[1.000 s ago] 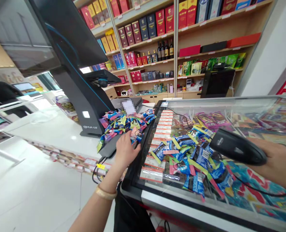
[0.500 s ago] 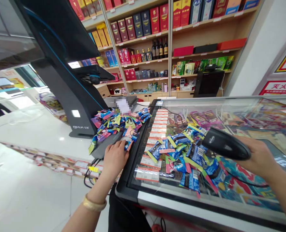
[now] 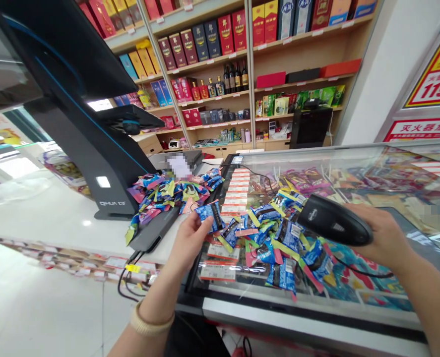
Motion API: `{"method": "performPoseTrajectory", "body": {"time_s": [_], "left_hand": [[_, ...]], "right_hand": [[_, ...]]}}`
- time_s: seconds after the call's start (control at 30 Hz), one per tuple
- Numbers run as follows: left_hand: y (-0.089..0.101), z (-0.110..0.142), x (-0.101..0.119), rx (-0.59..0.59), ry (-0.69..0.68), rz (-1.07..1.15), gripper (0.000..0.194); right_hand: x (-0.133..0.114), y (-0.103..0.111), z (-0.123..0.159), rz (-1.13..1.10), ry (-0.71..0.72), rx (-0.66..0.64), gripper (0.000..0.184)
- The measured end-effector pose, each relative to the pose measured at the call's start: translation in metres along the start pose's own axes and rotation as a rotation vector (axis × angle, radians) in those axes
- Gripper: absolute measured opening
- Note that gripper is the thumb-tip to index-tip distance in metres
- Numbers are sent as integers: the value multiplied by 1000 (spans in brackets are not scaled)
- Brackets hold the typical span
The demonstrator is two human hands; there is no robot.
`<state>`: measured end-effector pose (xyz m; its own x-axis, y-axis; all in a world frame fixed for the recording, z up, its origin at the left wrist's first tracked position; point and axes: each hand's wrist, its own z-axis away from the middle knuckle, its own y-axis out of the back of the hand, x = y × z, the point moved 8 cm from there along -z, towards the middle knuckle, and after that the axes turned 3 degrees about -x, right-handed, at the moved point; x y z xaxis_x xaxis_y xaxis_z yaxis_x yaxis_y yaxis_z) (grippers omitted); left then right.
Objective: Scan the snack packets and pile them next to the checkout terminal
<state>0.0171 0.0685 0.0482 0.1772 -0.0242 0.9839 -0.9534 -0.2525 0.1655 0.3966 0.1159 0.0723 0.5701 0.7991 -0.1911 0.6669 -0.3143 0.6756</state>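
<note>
Between thumb and fingers, my left hand (image 3: 192,237) pinches a small blue snack packet (image 3: 211,216), lifted at the near edge of the glass-topped case. My right hand (image 3: 378,237) is wrapped round a black barcode scanner (image 3: 333,219), its head pointing left. Under and beside the scanner, a loose pile of blue snack packets (image 3: 288,233) with yellow-green and pink ends lies on the glass. A second heap of similar packets (image 3: 171,193) covers the white counter beyond my left hand, against the stand of the till.
A black till (image 3: 93,148) with a tilted screen stands at left on the white counter (image 3: 67,213). The glass-topped case (image 3: 242,292) holds price labels and bagged goods. The scanner's cable (image 3: 364,270) trails over the glass. Shelves (image 3: 212,64) of boxes and bottles line the back.
My left hand has picked a packet from the counter heap and brought it right, to the glass case's edge. My right hand still holds the scanner over the pile. The view has shifted slightly.
</note>
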Motion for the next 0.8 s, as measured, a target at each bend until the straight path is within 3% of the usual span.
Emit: {"method": "performPoseTrajectory", "body": {"time_s": [0.17, 0.3, 0.5, 0.8], "left_hand": [[-70, -11, 13, -182, -44, 129, 47], [-101, -16, 23, -176, -155, -65, 31], [-121, -20, 35, -68, -266, -417, 19], [-126, -23, 28, -43, -245, -421, 24]], "right_hand": [[-17, 2, -9, -18, 66, -11, 18], [-23, 1, -9, -6, 90, -12, 22], [-33, -6, -12, 4, 90, -86, 24], [-35, -9, -19, -17, 32, -167, 14]]}}
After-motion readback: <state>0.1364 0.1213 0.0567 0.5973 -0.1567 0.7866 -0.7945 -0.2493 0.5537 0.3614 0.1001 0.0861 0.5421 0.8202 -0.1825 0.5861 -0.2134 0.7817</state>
